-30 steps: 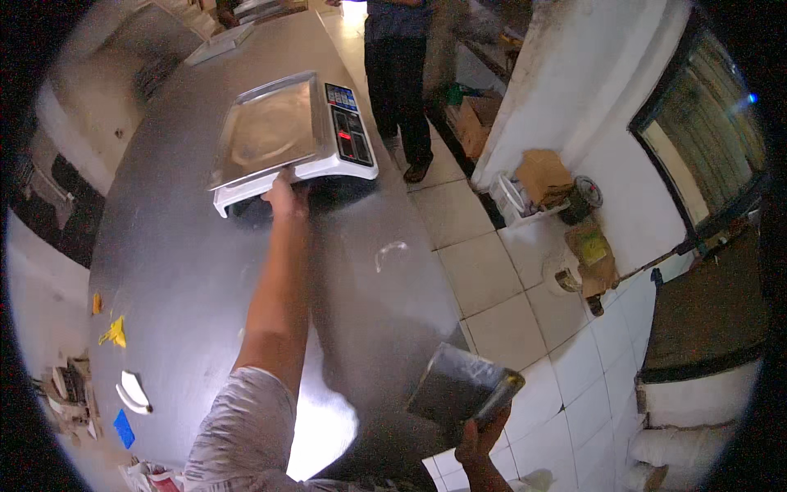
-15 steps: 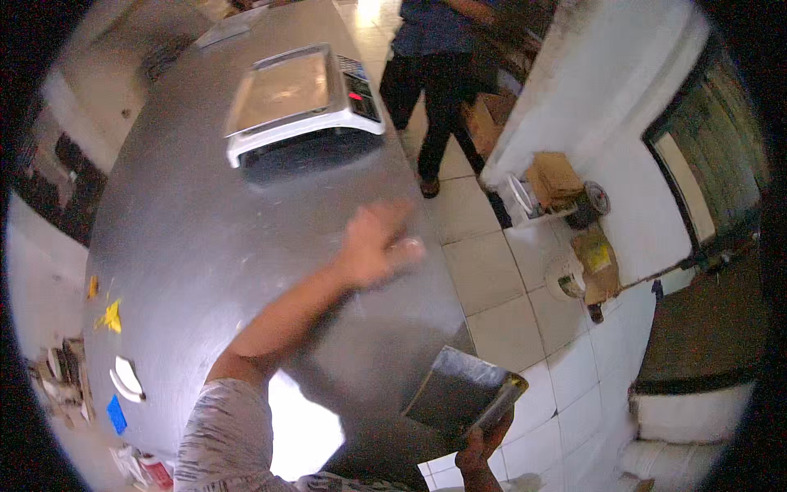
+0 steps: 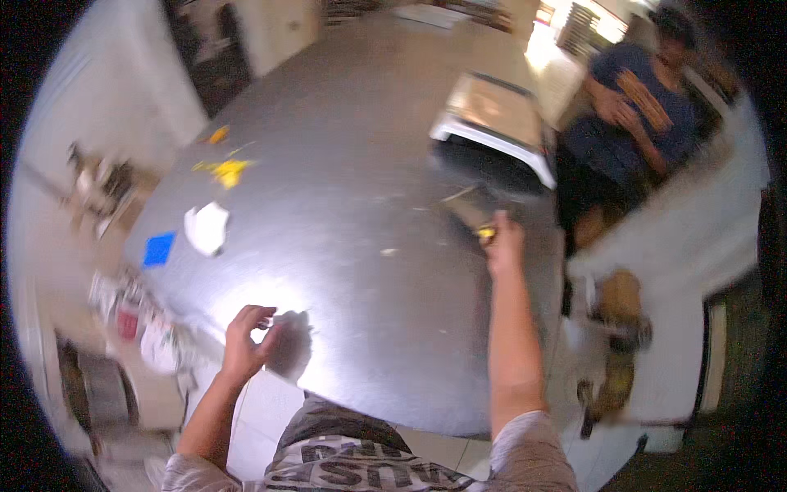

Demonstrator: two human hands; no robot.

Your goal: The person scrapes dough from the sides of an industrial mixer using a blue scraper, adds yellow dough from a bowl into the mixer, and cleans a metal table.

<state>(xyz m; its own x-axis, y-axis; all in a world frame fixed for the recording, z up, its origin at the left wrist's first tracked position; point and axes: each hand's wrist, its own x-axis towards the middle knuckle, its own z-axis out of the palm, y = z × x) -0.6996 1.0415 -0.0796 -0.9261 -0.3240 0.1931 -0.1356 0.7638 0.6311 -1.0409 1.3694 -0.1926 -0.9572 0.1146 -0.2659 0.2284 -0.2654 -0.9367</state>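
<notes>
My right hand [image 3: 503,243] is closed around a flat scraper [image 3: 469,207] with a wide metal blade and some yellow at the grip. The blade is over the right side of the grey metal table [image 3: 344,164], just in front of a white weighing scale [image 3: 492,115]; motion blurs it, and I cannot tell if it touches the table. Above the table's near left edge, my left hand [image 3: 248,340] has loosely curled fingers, with a gap between thumb and fingers and nothing seen in them. A small pale scrap [image 3: 388,252] lies between the hands.
On the table's left lie a blue square [image 3: 158,249], a white piece [image 3: 206,229], a yellow piece [image 3: 230,172] and an orange bit [image 3: 218,134]. A person [image 3: 631,115] is beyond the right edge. Boxes [image 3: 620,297] stand along the right wall.
The view has swung, so the scale now sits farther right. My left hand has drawn back from the middle to the near left edge. My right hand has carried the scraper forward over the table.
</notes>
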